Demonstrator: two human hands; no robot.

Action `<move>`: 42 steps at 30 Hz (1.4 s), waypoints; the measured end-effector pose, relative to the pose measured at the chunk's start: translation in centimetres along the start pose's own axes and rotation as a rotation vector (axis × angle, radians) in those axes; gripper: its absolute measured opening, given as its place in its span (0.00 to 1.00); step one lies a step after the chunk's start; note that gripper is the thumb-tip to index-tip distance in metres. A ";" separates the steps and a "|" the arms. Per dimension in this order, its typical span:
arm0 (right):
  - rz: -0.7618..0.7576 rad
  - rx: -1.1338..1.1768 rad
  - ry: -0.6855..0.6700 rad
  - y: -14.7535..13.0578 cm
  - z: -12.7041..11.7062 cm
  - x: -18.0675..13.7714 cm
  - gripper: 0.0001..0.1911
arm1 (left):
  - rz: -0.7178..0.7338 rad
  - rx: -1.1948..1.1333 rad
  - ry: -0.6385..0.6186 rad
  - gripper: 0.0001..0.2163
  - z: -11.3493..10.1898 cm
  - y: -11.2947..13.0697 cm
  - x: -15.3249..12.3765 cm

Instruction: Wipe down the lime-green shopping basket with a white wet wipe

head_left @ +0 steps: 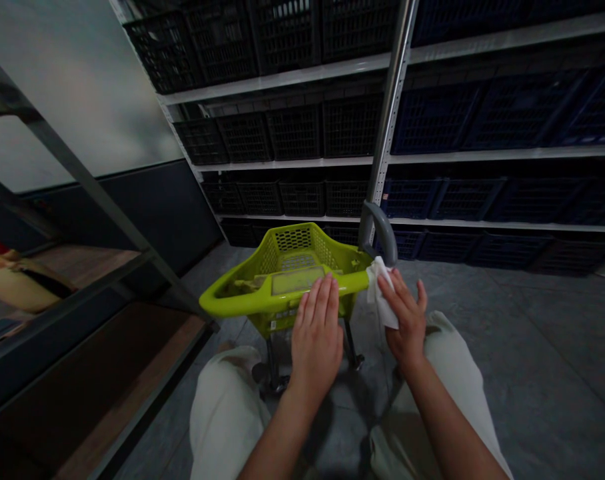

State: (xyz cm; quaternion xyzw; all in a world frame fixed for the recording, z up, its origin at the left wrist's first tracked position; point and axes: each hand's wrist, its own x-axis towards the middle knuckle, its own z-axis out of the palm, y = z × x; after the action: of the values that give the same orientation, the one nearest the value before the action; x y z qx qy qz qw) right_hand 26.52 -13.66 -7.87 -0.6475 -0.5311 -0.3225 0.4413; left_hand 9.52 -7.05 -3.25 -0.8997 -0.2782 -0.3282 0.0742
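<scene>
Grey concrete floor (532, 347), dark crate shelving (432, 157). Left hand (316, 330) flat, unclenched, on lime-green plastic basket (242, 300) rim; right hand (405, 320) grasping white cloth (382, 293) at its corner.

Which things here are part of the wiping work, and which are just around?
In use: left hand flat on green basket rim; right hand pressing white cloth to its corner.
Around: grey handle, shelf crates, floor.

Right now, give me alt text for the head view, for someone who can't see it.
A left hand rests flat on the rim of a lime-green basket while the right hand presses a white cloth against its corner, before shelves of dark crates.
</scene>
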 end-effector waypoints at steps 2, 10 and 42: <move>0.005 0.004 0.006 -0.3 0.2 0.1 0.27 | -0.001 -0.002 0.005 0.32 0.2 0.2 0.1; -0.214 0.055 -0.184 -2.6 0.4 0.3 0.28 | 0.000 0.018 0.015 0.31 0.6 0.4 0.1; -0.106 0.000 -0.061 -1.1 0.8 0.1 0.28 | 0.031 0.150 -0.006 0.32 1.0 0.1 0.0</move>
State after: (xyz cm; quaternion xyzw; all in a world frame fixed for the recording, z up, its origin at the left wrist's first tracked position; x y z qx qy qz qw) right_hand 25.43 -12.86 -7.84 -0.6279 -0.5779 -0.3258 0.4070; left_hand 10.15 -6.84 -3.99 -0.8967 -0.2884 -0.3025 0.1458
